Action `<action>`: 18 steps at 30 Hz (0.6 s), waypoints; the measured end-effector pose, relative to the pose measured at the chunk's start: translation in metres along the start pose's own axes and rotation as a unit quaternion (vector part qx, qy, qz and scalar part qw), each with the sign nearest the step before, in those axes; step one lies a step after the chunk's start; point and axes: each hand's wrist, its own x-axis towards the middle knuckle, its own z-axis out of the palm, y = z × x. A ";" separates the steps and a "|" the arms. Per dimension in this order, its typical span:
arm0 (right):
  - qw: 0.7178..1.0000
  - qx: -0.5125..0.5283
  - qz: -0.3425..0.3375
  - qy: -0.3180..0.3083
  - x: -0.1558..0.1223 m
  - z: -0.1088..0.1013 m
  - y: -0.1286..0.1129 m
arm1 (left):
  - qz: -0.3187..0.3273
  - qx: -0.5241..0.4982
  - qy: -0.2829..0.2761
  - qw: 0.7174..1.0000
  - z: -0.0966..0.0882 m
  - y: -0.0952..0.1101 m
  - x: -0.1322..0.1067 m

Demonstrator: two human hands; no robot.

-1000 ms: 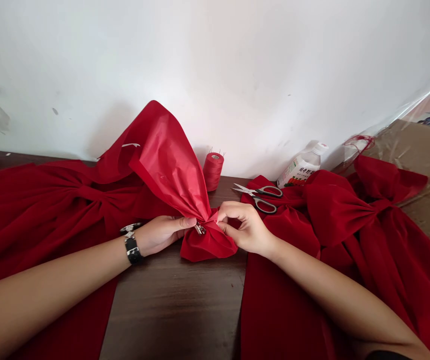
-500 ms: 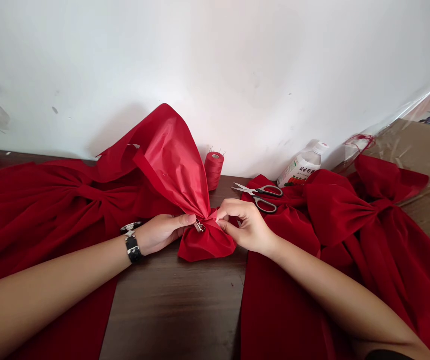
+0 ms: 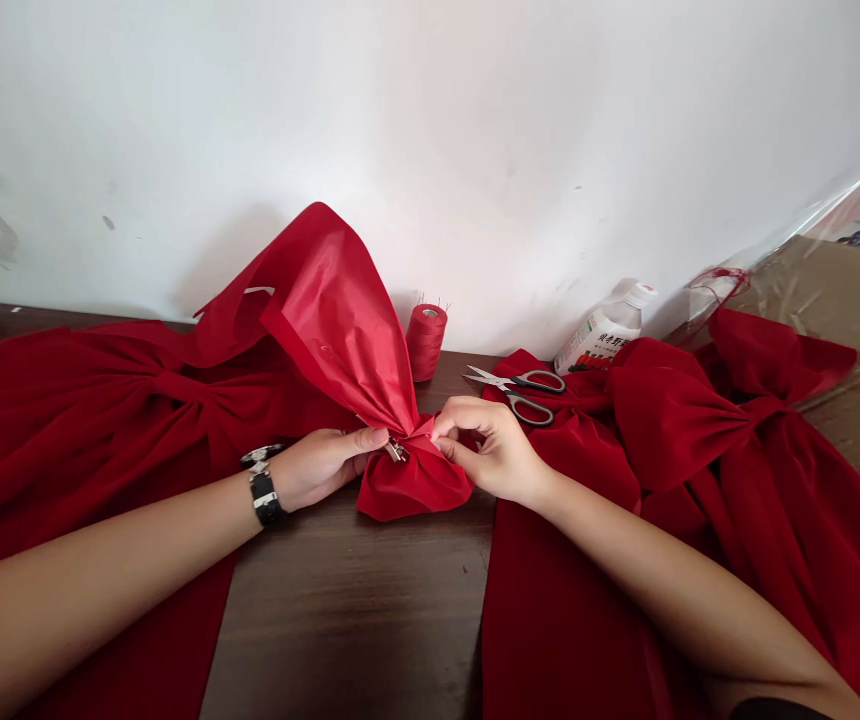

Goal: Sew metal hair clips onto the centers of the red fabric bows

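Note:
A red fabric bow [image 3: 344, 320] is gathered at its middle between my hands, one loop standing up behind and a smaller one lying toward me. My left hand [image 3: 329, 462] grips the gathered middle from the left, thumb on top. Beside that thumb a small metal clip [image 3: 395, 450] lies against the knot. My right hand [image 3: 494, 448] pinches the fabric at the right of the knot with thumb and forefinger; whether a needle or thread is in that pinch I cannot make out.
Behind the bow stands a red thread spool [image 3: 426, 342] with needles stuck in its top. Open scissors [image 3: 524, 390] rest on red fabric at its right. A white-capped bottle [image 3: 608, 328] leans near the wall. Finished red bows [image 3: 182, 388] lie left and right on the dark wooden table [image 3: 347, 610].
The upright loop of the bow has shifted slightly left. Both hands keep nearly the same grip and place.

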 end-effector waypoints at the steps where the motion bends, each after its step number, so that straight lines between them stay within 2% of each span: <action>1: 1.000 -0.002 0.002 -0.003 0.000 -0.001 0.000 | 0.003 0.001 -0.006 1.000 0.000 0.000 0.000; 7: 1.000 0.011 0.006 -0.020 -0.001 0.001 -0.004 | 0.010 0.007 -0.020 1.000 -0.002 -0.002 0.002; 18: 0.994 0.102 0.043 0.008 -0.003 0.011 0.003 | -0.011 0.016 0.022 1.000 0.001 0.001 0.000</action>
